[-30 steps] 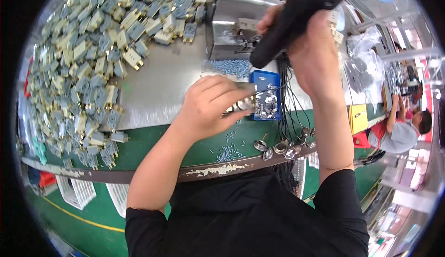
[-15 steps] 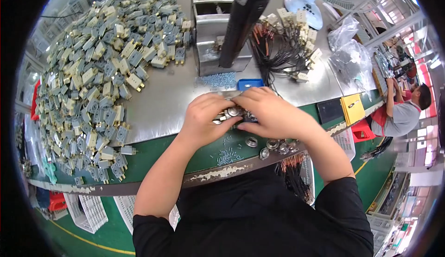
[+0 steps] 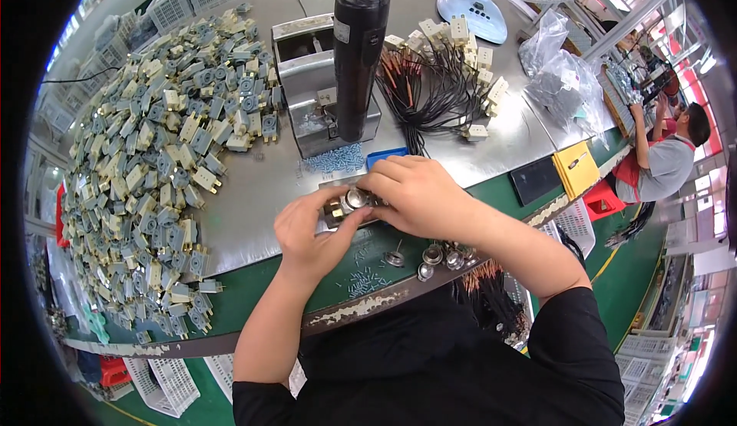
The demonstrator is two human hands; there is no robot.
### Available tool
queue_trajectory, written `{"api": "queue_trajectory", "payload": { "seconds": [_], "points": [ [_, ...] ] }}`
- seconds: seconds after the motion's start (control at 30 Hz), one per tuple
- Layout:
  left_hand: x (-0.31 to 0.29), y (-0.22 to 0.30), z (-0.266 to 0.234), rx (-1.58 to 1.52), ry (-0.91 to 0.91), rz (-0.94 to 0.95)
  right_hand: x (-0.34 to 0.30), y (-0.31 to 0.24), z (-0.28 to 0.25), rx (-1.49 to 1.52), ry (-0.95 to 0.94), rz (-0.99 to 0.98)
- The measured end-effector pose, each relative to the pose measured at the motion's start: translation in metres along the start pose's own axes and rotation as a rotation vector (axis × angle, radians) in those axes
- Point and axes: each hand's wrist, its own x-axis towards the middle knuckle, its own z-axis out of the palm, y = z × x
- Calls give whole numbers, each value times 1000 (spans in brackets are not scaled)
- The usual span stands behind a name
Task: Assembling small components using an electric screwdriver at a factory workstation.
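The left hand (image 3: 311, 234) pinches a metal part (image 3: 356, 199) mid-view. The right hand (image 3: 424, 196) hides its three-o'clock side; I can't tell that grip. At one o'clock, a blue tray (image 3: 388, 151) is partly covered.

- A connector heap (image 3: 169, 150) covers the left of the bench (image 3: 249, 215).
- Right of it stands a bin (image 3: 307, 92), with a hanging tool (image 3: 359, 73) in front.
- Before the bin lie screws (image 3: 334, 157); a tray (image 3: 384, 155) sits just to their right.
- Further right are cables (image 3: 434, 100), a fan (image 3: 474, 15) behind them.
- A workpiece (image 3: 355, 199) is between the left hand (image 3: 311, 234) and right hand (image 3: 422, 199), before the tray.
- Round fittings (image 3: 432, 254) lie nearer the front edge.
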Motion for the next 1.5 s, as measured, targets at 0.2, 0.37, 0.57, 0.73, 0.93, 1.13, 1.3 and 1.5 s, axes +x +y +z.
{"api": "queue_trajectory", "payload": {
  "seconds": [0.2, 0.37, 0.57, 0.73, 0.93, 1.13, 1.3, 1.5],
  "points": [
    [3, -4, -13, -56, -69, 122, 11, 76, -27, 52, 598, -251],
    [9, -10, -4, -129, -80, 183, 3, 173, -40, -11, 957, 534],
    [13, -10, -1, -158, -128, 212, -26, 219, -39, -588, 761, 665],
    [12, -13, 3, -204, -108, 185, -32, 182, -51, -548, 747, 604],
    [8, -6, -2, -192, -127, 195, -39, 100, -10, 84, 47, 520],
    [7, -1, 0, -242, -96, 216, -31, 90, 0, 160, -132, 727],
    [7, 6, -1, -235, -80, 236, -25, 88, 3, -8, -211, 773],
    [4, 17, -2, -278, -54, 283, -35, 102, 7, 389, -126, 881]
  ]
}}
